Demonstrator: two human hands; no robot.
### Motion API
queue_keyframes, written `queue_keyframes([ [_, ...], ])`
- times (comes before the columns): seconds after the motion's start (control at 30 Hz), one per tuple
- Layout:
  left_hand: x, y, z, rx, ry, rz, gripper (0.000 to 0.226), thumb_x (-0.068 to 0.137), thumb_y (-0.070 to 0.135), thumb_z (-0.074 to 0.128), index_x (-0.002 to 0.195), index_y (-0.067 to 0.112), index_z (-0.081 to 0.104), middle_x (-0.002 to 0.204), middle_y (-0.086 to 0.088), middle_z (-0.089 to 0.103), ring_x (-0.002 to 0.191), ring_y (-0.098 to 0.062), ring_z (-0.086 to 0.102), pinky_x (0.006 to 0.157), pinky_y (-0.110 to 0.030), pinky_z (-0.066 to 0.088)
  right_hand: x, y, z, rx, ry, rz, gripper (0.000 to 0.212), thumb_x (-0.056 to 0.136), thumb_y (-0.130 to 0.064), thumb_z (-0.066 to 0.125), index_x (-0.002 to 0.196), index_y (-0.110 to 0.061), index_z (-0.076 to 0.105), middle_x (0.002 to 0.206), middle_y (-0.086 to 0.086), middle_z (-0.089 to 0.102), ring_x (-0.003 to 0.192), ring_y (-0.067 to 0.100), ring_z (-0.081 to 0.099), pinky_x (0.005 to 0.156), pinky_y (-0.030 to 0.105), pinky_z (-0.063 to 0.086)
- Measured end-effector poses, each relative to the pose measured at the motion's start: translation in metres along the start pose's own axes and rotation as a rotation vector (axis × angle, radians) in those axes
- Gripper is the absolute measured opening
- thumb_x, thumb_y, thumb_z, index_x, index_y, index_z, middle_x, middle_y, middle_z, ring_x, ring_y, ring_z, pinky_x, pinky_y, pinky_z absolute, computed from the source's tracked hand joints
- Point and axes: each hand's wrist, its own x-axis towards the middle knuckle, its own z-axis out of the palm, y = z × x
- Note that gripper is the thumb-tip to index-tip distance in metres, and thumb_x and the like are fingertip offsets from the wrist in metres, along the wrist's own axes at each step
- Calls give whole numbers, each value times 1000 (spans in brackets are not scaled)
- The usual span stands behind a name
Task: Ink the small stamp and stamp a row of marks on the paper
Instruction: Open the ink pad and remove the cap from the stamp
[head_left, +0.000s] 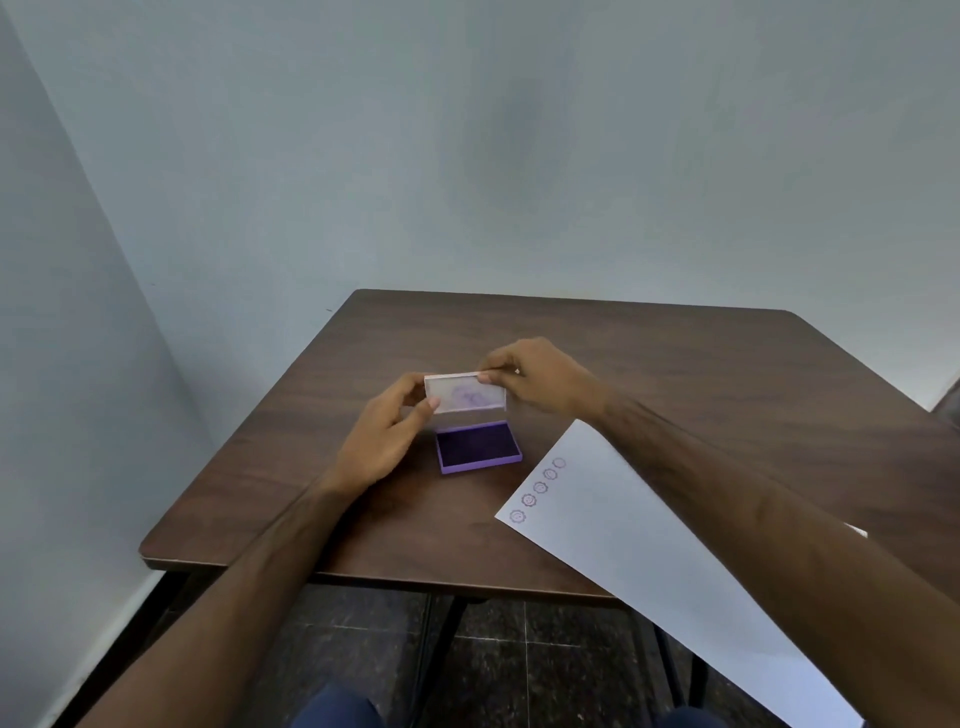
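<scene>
A purple ink pad (478, 447) lies open on the brown table (675, 364), its dark pad facing up. Its clear lid (465, 393) stands upright behind it, stained with purple ink. My left hand (384, 436) pinches the lid's left edge. My right hand (540, 376) pinches its top right corner. A white sheet of paper (649, 545) lies to the right, overhanging the table's near edge, with a row of several purple round marks (537, 488) along its left edge. The small stamp is not visible.
Pale walls stand close on the left and behind the table. Below the table's near edge are dark floor tiles (545, 665) and black table legs (441, 649). My right forearm crosses over the paper.
</scene>
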Motion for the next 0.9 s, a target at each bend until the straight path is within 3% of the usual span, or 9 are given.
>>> queue_keyframes([
  [0.1,3,-6,-3,-1,182,-53,17,103,26,53,116,23,64,105,13,67,93,5,63,73,-9,49,19,-8,3,86,46,8,25,100,-28,58,108,-13,76,100,2,76,86,14,65,71,21,45],
  [0.2,7,-11,-6,-76,268,-133,13,102,21,56,110,22,65,103,6,69,87,2,66,70,-12,52,36,-17,9,127,44,34,23,99,-28,61,109,-13,75,102,-1,74,87,9,63,68,16,43],
  [0.4,11,-19,-8,-29,405,-270,22,97,14,62,119,18,61,97,1,66,86,-14,67,65,-21,54,53,-14,30,266,92,210,22,96,-14,64,115,-5,67,110,11,74,90,16,69,72,19,53],
  [0.53,13,-22,-4,198,351,-244,34,93,9,64,126,15,59,95,4,61,77,-5,60,58,-11,44,54,-12,42,236,43,288,25,95,-11,61,116,0,70,117,15,73,106,26,70,95,38,57],
  [0.6,14,-24,-3,274,334,-248,33,92,9,65,125,13,61,110,-2,61,79,-8,59,65,-12,45,53,-14,46,218,12,301,25,97,-13,59,113,1,71,115,14,73,104,26,70,96,40,57],
  [0.73,14,-26,-2,339,289,-274,31,91,11,66,122,13,62,120,-8,58,98,-20,61,93,-40,53,50,-18,49,205,-48,308,26,99,-17,58,107,3,72,103,14,72,97,27,68,94,43,56],
  [0.8,14,-28,-1,346,283,-277,32,90,14,65,122,13,64,120,-9,59,104,-25,62,98,-47,50,48,-18,48,192,-58,303,26,98,-18,59,105,3,72,99,12,71,92,23,66,93,41,57],
  [0.9,13,-28,-1,378,317,-298,30,91,23,62,120,17,64,121,-7,62,110,-26,61,100,-47,47,44,-15,39,176,-51,292,28,94,-22,62,112,-4,73,109,9,75,99,21,69,94,37,56],
])
